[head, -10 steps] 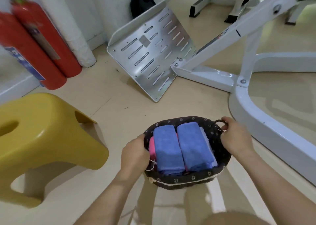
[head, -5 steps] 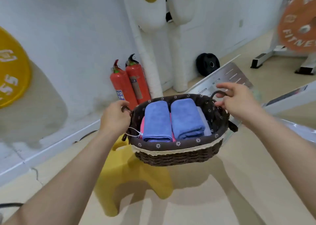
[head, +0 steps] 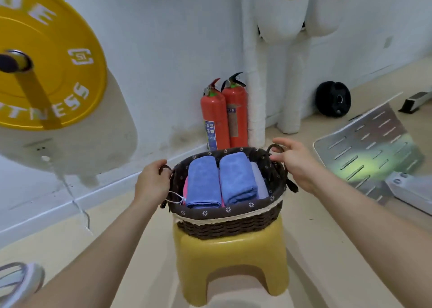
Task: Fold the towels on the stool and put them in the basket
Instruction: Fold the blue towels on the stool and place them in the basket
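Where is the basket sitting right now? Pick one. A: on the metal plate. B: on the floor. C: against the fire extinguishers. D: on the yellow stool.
D: the basket rests on top of the yellow stool, with folded towels inside it.

White wall point(head: 163, 50) is running across the back, showing grubby smudges low down; pale skirting point(head: 35, 216) is lining its foot, with a crack point(head: 80, 207) cutting across it; glossy beige floor point(head: 327, 237) is reflecting soft, even light; yellow weight plate point(head: 46, 74) is sitting on a bar at left, throwing a broad shadow on the wall; socket point(head: 41, 148) is sitting below it; two red fire extinguishers point(head: 215, 118) are standing against the wall; white wrapped pipes point(head: 254, 85) are rising just beside them; black weight plate point(head: 333, 98) is leaning at the wall further right; slotted metal plate point(head: 369, 148) is tilting at right, meeting a white machine frame point(head: 411, 190).
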{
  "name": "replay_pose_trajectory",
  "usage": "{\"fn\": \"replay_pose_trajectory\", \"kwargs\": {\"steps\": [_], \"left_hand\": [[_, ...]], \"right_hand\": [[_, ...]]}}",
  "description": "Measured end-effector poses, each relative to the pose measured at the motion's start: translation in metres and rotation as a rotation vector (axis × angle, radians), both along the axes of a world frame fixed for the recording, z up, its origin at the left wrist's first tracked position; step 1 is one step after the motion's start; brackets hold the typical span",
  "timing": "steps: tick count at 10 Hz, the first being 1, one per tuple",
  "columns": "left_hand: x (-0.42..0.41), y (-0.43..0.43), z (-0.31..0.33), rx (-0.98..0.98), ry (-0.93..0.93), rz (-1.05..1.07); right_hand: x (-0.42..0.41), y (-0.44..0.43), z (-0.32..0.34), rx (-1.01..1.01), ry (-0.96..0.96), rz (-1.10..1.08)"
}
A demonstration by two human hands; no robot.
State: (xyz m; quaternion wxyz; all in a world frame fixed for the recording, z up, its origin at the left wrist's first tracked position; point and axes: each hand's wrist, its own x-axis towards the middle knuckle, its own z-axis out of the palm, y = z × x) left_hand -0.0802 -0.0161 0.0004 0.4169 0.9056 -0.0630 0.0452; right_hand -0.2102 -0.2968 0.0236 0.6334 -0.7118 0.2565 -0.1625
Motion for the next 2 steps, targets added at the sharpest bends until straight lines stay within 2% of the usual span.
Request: {"fn": "replay_pose_trajectory", "kwargs": {"steps": [1,2], "left_hand": [[0.007,0.007,0.007,0.069,0.105,-0.045],[-0.005,0.018,0.065,0.207,0.071,0.033]], "right_hand": [[0.003,0.004,0.008,-0.144,0.139,0.054],[-0.016,0.011,0.058,-0.316,0.211,-0.001]]}}
